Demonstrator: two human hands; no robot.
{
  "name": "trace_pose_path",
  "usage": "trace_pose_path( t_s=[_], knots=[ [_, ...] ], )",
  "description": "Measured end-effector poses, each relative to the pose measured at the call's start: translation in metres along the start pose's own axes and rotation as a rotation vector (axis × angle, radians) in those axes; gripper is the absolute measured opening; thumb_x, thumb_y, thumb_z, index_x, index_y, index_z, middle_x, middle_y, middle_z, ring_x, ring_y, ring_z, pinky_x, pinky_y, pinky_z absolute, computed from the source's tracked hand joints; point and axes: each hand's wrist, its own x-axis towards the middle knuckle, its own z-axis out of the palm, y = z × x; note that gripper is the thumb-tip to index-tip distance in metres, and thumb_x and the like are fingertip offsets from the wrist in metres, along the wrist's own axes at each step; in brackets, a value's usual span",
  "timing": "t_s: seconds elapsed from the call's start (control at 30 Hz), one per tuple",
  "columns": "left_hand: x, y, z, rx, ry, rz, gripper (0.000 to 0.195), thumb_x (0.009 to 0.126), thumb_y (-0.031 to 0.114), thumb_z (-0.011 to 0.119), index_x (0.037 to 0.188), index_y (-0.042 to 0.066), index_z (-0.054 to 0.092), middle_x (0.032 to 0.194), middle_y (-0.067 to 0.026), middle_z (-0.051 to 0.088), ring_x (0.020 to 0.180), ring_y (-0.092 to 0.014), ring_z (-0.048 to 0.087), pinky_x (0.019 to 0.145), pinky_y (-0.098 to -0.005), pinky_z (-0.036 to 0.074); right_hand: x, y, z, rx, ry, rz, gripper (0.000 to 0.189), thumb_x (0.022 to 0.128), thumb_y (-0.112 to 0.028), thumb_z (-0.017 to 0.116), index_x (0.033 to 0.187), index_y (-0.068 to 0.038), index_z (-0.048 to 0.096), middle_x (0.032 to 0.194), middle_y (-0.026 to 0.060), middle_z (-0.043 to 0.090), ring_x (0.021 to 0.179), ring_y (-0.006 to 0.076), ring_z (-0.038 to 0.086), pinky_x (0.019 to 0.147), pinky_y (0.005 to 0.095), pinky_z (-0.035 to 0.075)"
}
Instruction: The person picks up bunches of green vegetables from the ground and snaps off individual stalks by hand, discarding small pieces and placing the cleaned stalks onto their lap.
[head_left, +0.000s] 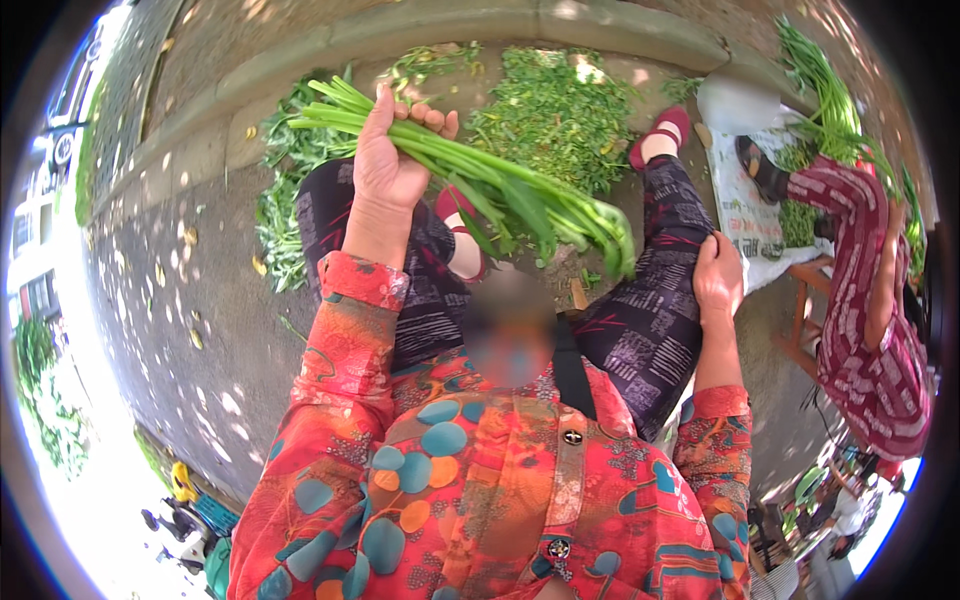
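Observation:
My left hand (394, 154) is raised over my left knee, closed around a bunch of long green leafy stalks (495, 169). The pale cut ends stick out to the left of the hand, and the leafy ends droop to the right between my knees. My right hand (718, 276) rests on the outer side of my right knee, on the dark patterned trousers (637, 322). Its fingers are partly hidden, and nothing shows in it. Beneath and beyond the bunch, a heap of loose green leaves (555, 112) lies on the ground between my feet.
More leafy greens (281, 225) lie beside my left leg. At the right, a co-worker (862, 300) in maroon patterned clothes sits by a wooden stool (806, 307) and a printed white sack (750, 217), with long green stalks (836, 112) beyond. A stone kerb (465, 34) runs across the far side.

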Motion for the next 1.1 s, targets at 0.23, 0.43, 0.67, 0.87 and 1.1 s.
trace_pose_path(
  t_s=[0.23,0.43,0.67,0.87,1.1],
  knots=[
    [-0.006,0.032,-0.003,-0.128,0.256,0.137,0.040,0.086,0.038,0.063,0.067,0.009,0.043,0.058,-0.0032,0.040,0.056,-0.018,0.043,0.078,-0.0433,0.046,-0.003,0.002,-0.001,0.002,-0.018,-0.054,0.039,0.092,-0.030,0.041,0.112,-0.002,0.060,0.111,0.0215,0.060,0.104,0.0381,0.055,0.092,0.0417,0.041],
    [0.001,0.039,-0.006,-0.112,0.346,0.192,0.038,0.085,0.037,0.064,0.068,0.009,0.044,0.060,-0.0039,0.045,0.061,-0.019,0.047,0.084,-0.0452,0.043,-0.005,0.005,-0.001,0.018,0.017,-0.062,0.039,0.092,-0.029,0.042,0.111,-0.001,0.060,0.109,0.0214,0.061,0.104,0.0380,0.055,0.092,0.0417,0.041],
    [-0.007,0.050,-0.001,-0.081,0.403,0.214,0.032,0.091,0.029,0.059,0.073,0.007,0.044,0.065,-0.0042,0.045,0.064,-0.019,0.049,0.092,-0.0474,0.041,-0.008,0.012,-0.001,0.070,0.073,-0.135,0.035,0.092,-0.027,0.045,0.110,-0.001,0.060,0.108,0.0209,0.061,0.102,0.0370,0.055,0.091,0.0399,0.042],
    [-0.008,0.059,-0.011,-0.146,0.293,0.196,0.032,0.091,0.028,0.057,0.072,0.007,0.045,0.063,-0.0025,0.044,0.061,-0.017,0.047,0.087,-0.0430,0.043,-0.009,-0.002,-0.003,0.012,0.063,-0.139,0.033,0.091,-0.026,0.048,0.110,-0.001,0.059,0.107,0.0202,0.061,0.102,0.0366,0.056,0.090,0.0408,0.042],
    [-0.017,0.050,-0.003,-0.180,-0.085,0.073,0.022,0.085,0.020,0.062,0.070,0.010,0.050,0.052,0.0022,0.036,0.049,-0.013,0.039,0.069,-0.0339,0.041,-0.012,-0.001,-0.005,0.061,0.060,-0.154,0.033,0.091,-0.025,0.047,0.111,-0.001,0.058,0.107,0.0202,0.060,0.102,0.0375,0.055,0.091,0.0413,0.042]
  ],
)
